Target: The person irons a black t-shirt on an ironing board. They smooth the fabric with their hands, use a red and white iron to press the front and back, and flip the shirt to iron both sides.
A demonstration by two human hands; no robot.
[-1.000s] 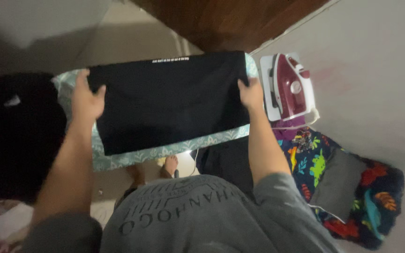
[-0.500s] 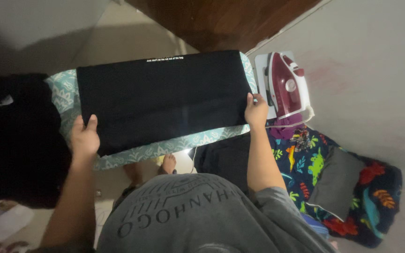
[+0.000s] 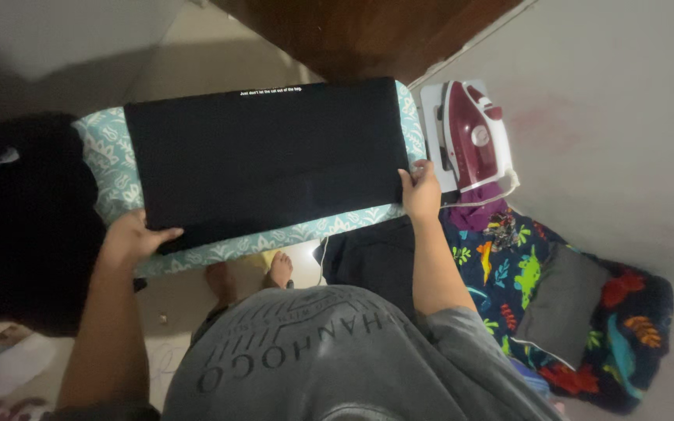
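Room dim, light weak. Grey wall (image 3: 618,140) at right side, faint reddish marks on it. Dark brown wooden door (image 3: 368,31) at top. Floor (image 3: 204,66) pale beige, in shadow at left. Colourful dinosaur-print blanket (image 3: 587,312) lies on floor beside wall, grey cushion (image 3: 563,304) on top.

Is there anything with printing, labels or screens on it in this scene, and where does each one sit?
Black garment: flat rectangle on the teal patterned ironing board, with a thin line of small white print along its far edge.
Grey shirt: worn by the person, at the bottom of the view, with dark block lettering across the chest.
No packages, signs or screens show.
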